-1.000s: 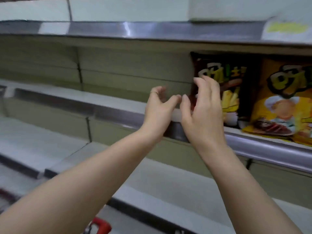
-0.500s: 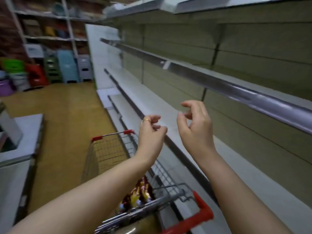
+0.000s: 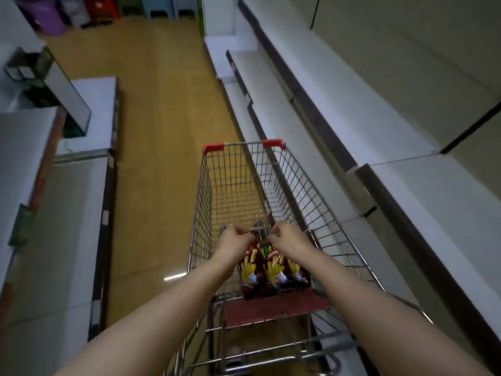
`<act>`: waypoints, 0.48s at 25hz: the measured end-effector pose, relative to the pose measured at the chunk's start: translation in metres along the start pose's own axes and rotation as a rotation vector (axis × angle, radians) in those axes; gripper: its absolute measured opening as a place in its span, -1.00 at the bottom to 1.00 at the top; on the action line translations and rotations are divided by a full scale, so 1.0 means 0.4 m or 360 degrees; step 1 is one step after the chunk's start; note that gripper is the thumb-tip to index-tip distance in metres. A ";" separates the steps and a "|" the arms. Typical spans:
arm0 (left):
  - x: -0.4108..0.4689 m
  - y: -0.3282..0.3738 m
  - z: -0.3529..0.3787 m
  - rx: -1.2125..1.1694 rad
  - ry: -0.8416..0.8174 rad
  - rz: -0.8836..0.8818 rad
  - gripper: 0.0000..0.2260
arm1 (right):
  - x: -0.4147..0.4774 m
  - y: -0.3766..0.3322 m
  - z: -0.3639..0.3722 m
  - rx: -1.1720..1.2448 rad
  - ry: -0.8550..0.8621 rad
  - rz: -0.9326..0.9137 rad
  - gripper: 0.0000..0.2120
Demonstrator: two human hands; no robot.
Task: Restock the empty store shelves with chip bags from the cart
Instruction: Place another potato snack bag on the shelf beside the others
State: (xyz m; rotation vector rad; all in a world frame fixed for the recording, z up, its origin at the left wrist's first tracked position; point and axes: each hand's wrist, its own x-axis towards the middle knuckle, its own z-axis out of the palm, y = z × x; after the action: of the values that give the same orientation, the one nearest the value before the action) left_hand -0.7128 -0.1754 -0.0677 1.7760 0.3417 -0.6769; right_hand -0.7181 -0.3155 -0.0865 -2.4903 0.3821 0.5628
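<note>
Below me stands a wire cart (image 3: 206, 202) with red corners. At its near end sit several dark red chip bags (image 3: 271, 271) printed with yellow fries, standing upright. My left hand (image 3: 233, 240) and my right hand (image 3: 290, 238) are down inside the cart, just above the bags. Each hand, fingers curled, pinches one end of the silvery top edge (image 3: 257, 229) of one bag. The far half of the cart shows only bare wire mesh. White store shelves (image 3: 339, 109) run along the right, with nothing on them here.
A red fold-down seat flap (image 3: 273, 308) lies at the cart's near end. White low cabinets (image 3: 67, 213) line the left side of the aisle. The yellow wooden floor (image 3: 162, 131) runs between them and the cart. Coloured plastic bins (image 3: 48, 17) stand at the far end.
My view swung from the upper shelf with its bags, left and down to the cart. Both hands dropped from shelf height into the cart and took hold of a bag's top edge.
</note>
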 end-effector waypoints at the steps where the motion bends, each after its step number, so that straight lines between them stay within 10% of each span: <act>1: 0.028 -0.030 0.001 -0.0020 0.0026 -0.0061 -0.88 | 0.036 0.021 0.045 -0.0020 -0.0120 0.0044 -0.79; 12: 0.202 -0.247 0.013 -0.0267 0.0263 -0.0500 -0.88 | 0.305 0.168 0.501 -0.0052 -0.0561 0.0789 -0.34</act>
State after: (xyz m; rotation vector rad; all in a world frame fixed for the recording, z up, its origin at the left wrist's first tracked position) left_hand -0.7043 -0.1584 -0.1942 1.6361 0.7801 -0.6993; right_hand -0.6994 -0.2731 -0.3263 -2.2592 0.8584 1.1894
